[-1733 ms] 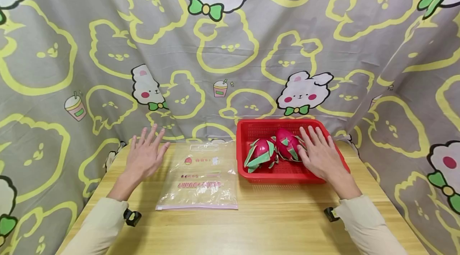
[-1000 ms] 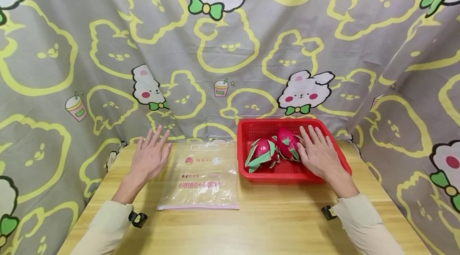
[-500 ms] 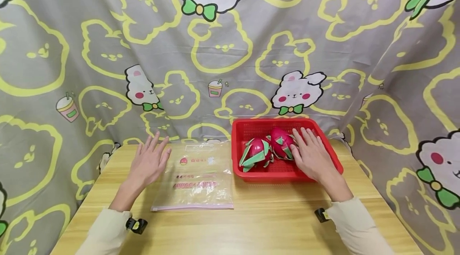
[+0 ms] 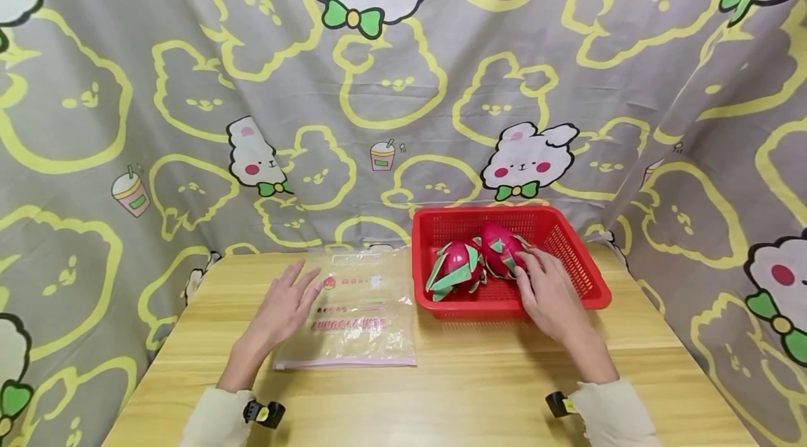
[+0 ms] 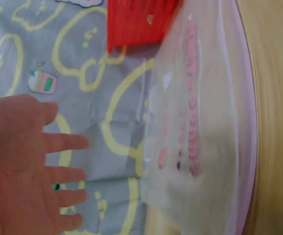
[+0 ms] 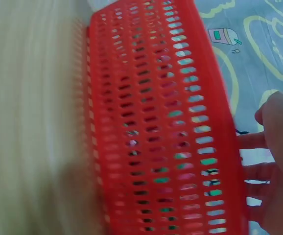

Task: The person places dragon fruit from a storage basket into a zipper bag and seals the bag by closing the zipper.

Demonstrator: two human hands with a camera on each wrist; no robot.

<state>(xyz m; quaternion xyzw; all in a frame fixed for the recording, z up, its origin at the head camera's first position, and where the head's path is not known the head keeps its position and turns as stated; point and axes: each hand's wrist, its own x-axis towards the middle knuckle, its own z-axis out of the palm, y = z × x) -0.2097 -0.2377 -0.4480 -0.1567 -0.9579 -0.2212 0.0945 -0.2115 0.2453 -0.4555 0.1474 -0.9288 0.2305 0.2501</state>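
Note:
Two pink dragon fruits with green scales, a left one [image 4: 455, 259] and a right one [image 4: 498, 245], lie side by side in a red plastic basket [image 4: 435, 306]. My right hand [image 4: 555, 293] hovers over the basket's front right part, fingertips close to the right fruit, holding nothing. To the left, a clear zip bag [image 4: 366, 342] with pink print lies flat on the table, its lilac zip edge toward me. My left hand [image 4: 284, 310] is over the bag's left edge with its fingers extended and nothing in them. In the right wrist view the basket's slotted wall [image 6: 156, 117] hides most of the fruits.
The wooden table [image 4: 403, 408] ends at a grey patterned curtain [image 4: 403, 83] that hangs behind it and on both sides. The basket stands near the back edge, right beside the bag. Each wrist carries a small black camera [image 4: 265, 413].
Both hands have drawn back toward me. The left hand has also shifted right, over the bag's edge, and the right hand has dropped toward the basket's front. The bag and fruits have stayed put.

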